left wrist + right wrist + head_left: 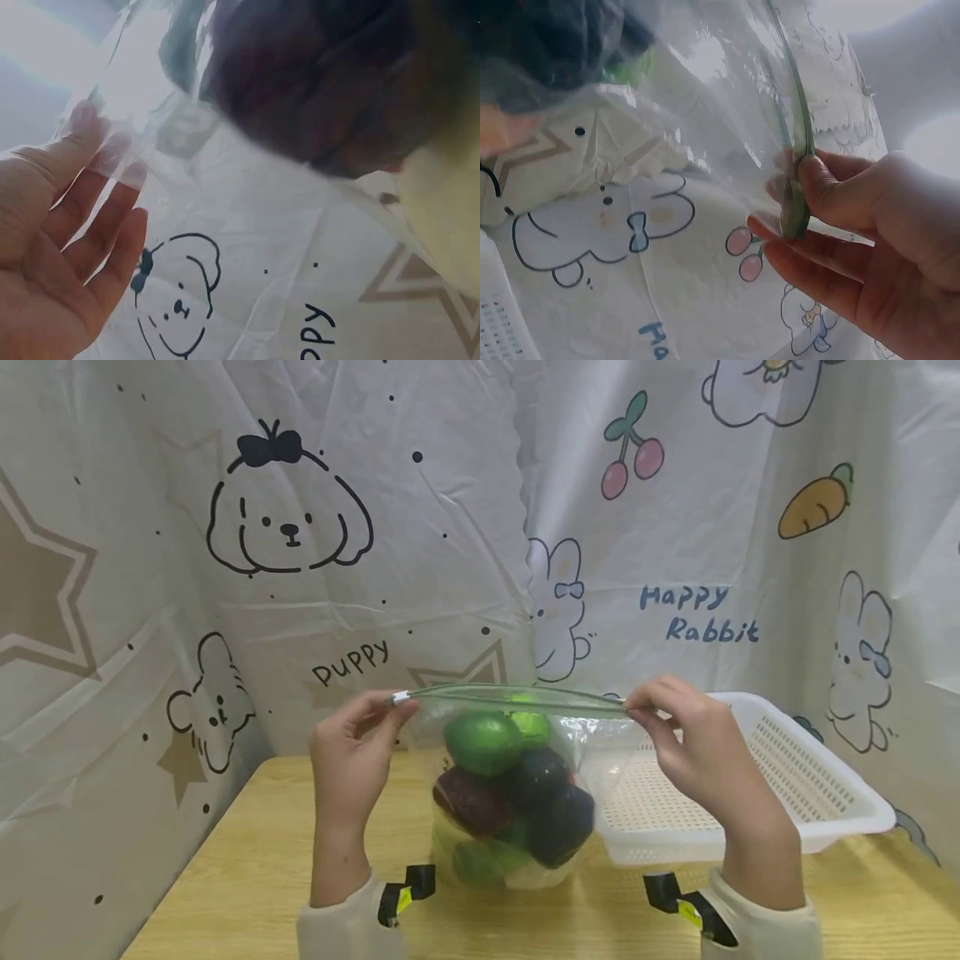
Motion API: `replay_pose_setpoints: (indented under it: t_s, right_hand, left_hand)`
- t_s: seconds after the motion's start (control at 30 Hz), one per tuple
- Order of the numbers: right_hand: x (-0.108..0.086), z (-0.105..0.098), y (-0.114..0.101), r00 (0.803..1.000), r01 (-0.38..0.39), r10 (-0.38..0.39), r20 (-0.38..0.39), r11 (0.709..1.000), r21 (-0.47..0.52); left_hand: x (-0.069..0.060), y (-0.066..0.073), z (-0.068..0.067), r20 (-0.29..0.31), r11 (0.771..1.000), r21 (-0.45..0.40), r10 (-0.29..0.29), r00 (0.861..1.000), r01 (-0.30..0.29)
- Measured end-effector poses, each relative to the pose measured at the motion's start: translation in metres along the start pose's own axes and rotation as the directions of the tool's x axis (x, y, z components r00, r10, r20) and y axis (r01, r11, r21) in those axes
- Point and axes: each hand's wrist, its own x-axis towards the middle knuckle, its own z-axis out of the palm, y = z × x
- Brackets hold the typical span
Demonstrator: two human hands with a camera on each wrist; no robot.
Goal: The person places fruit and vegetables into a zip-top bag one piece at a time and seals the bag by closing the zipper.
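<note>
A clear zip bag (420, 760) with a green zip strip (517, 697) along its top stands upright over the table. Inside it are a smooth green fruit-like item (482, 743), a bright green one (531, 727), a dark red-purple one (468, 800) and several dark ones, blurred by the plastic. At the strip's left end, my left hand (351, 752) pinches the bag's corner by a white slider (401, 697). My right hand (697, 747) pinches the strip's right end between thumb and fingers; the right wrist view shows this grip on the green strip (799, 180). The mouth's two edges look slightly apart.
A white perforated plastic basket (817, 839) stands on the wooden table (247, 860) to the right, partly behind the bag and right hand. Printed cloth (450, 527) with cartoon animals hangs around the back and sides.
</note>
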Motion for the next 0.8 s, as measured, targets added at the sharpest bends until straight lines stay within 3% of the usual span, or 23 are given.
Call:
replay_pose_setpoints:
  t_s: [0.2,0.4,0.53,0.67,0.8]
  right_hand:
    - [-0.002,0.0,0.007,1.0,-0.013,0.013,0.003,1.0,-0.029]
    - [-0.003,-0.002,0.006,0.99,-0.125,0.126,0.065,0.992,-0.02]
    - [-0.003,-0.003,0.006,0.988,-0.137,0.142,0.057,0.987,-0.084]
    - [-0.003,-0.006,0.0,0.992,-0.124,0.123,-0.016,0.982,-0.139]
    - [-0.001,-0.005,-0.027,0.997,-0.042,0.041,-0.072,0.999,-0.013]
  left_hand:
    - [-0.002,-0.001,-0.004,0.006,1.0,-0.024,-0.014,1.0,0.014]
    - [-0.003,0.0,-0.003,0.073,0.996,-0.089,-0.017,0.997,0.023]
    - [-0.003,0.003,-0.004,0.202,0.982,-0.185,-0.01,0.979,0.048]
    - [-0.005,0.008,-0.004,0.294,0.976,-0.213,0.024,0.955,0.041]
    - [-0.006,0.016,-0.005,0.317,0.974,-0.226,0.085,0.945,-0.011]
